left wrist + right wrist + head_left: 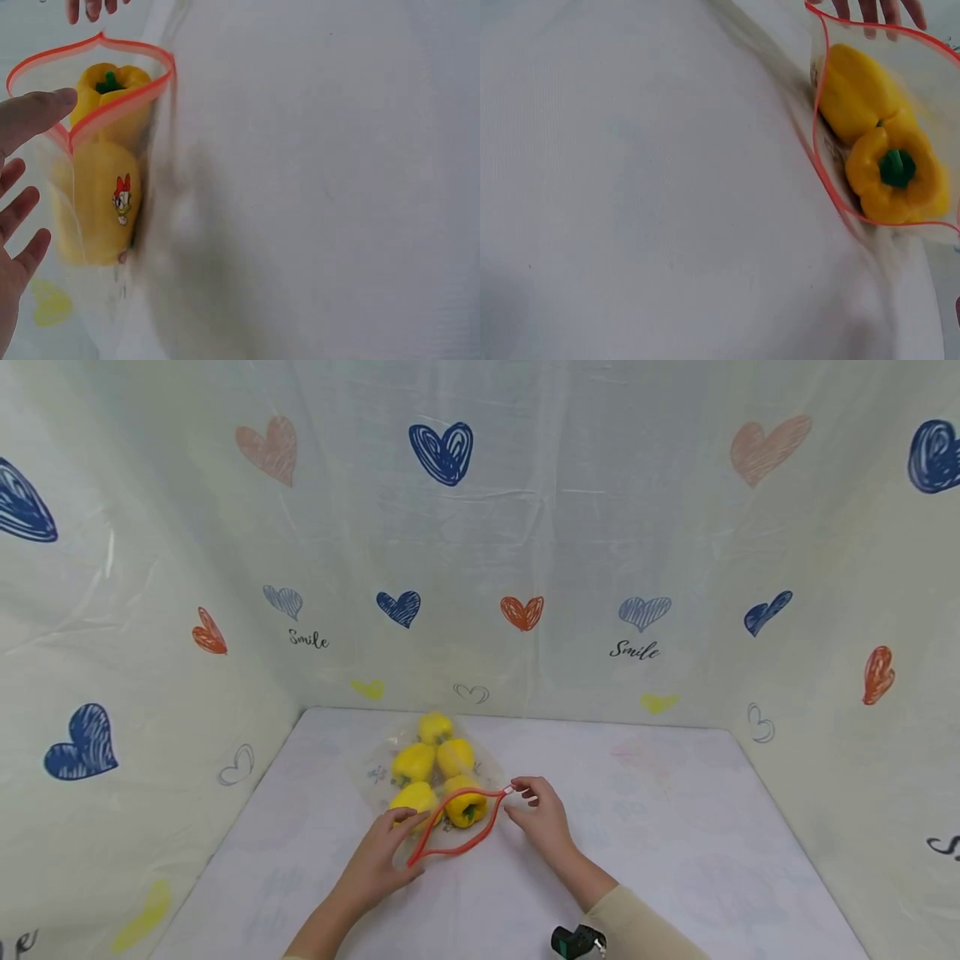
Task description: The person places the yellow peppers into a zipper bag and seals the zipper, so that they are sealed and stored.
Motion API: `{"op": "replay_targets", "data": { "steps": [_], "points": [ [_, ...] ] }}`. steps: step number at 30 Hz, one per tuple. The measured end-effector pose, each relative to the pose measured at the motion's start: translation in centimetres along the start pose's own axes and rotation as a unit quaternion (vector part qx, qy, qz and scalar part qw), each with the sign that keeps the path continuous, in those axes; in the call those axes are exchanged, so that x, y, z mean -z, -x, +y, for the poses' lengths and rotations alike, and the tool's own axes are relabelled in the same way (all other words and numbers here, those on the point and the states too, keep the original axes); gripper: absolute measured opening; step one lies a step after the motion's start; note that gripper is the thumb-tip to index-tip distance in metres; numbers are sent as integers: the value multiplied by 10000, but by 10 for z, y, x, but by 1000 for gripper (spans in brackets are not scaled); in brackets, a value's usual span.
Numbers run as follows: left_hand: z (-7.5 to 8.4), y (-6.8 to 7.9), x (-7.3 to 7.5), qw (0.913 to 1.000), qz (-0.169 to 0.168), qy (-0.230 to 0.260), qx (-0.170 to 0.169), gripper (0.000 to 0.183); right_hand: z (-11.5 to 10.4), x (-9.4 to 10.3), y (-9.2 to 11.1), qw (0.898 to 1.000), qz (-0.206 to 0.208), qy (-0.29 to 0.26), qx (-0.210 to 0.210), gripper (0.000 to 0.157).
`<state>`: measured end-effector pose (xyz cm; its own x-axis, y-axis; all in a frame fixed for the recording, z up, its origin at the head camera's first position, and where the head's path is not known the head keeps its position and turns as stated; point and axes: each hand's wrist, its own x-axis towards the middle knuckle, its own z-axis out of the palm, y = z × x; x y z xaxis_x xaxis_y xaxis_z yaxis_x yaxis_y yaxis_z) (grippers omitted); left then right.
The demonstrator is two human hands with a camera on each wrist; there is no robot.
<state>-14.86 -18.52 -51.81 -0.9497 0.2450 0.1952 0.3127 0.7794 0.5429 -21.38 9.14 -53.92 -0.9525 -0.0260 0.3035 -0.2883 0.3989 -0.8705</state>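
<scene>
Several yellow bell peppers (413,763) lie inside a clear zip bag (487,767) with a red rim (453,850). The bag's mouth gapes toward me, and the right wrist view shows a pepper (897,174) with its green stem facing out. My left hand (381,853) is at the left corner of the mouth, fingers spread; in the left wrist view its thumb (37,116) lies across the rim. My right hand (543,817) is beside the right corner, thumb and fingers apart, fingertips close to the rim's end. Whether they touch it, I cannot tell.
A white table (637,827) carries the bag. Pale curtains (570,527) printed with hearts stand behind it and at both sides. A small black device (576,942) shows beside the right sleeve (637,922) at the bottom.
</scene>
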Motion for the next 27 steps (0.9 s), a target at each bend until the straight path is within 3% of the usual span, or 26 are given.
{"op": "replay_targets", "data": {
  "steps": [8, 12, 21, 27],
  "points": [
    [-10, 16, -5, 9984, 529, -165, 139, 71, 10, 11, -8, 9999, 37, 131, 46, 37],
    [-11, 20, -4, 9977, 395, 55, 547, 71, 15, 14, -11, 9998, -78, 166, -20, 36],
    [-11, 23, -9, 9923, 129, 26, 1229, 69, 22, 9, -18, 9988, -366, 277, -149, 35],
    [-12, 24, -16, 9831, -22, 593, 1733, 70, 27, 2, -19, 9976, -541, -17, -424, 31]
  ]
}}
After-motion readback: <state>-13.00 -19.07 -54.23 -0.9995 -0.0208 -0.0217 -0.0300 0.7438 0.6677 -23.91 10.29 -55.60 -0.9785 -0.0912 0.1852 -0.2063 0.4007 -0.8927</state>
